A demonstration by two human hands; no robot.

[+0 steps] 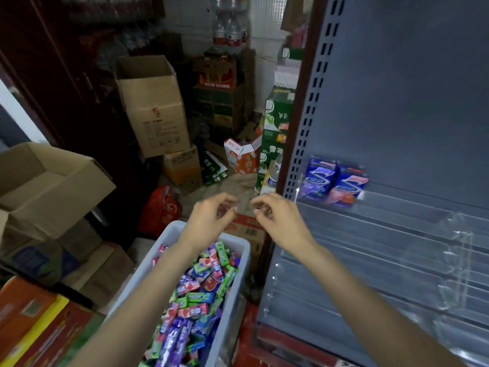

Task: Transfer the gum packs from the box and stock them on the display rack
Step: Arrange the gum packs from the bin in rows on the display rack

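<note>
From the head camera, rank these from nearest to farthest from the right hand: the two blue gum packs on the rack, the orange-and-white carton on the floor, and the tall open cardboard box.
Measured from the right hand:
1. The blue gum packs, on the rack just up and to its right.
2. The orange-and-white carton, on the floor ahead, slightly left.
3. The tall open cardboard box, stacked far back on the left.

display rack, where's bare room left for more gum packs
On the display rack, the clear rows below and right of the two blue packs are bare. The white box is heaped with gum packs.
</note>
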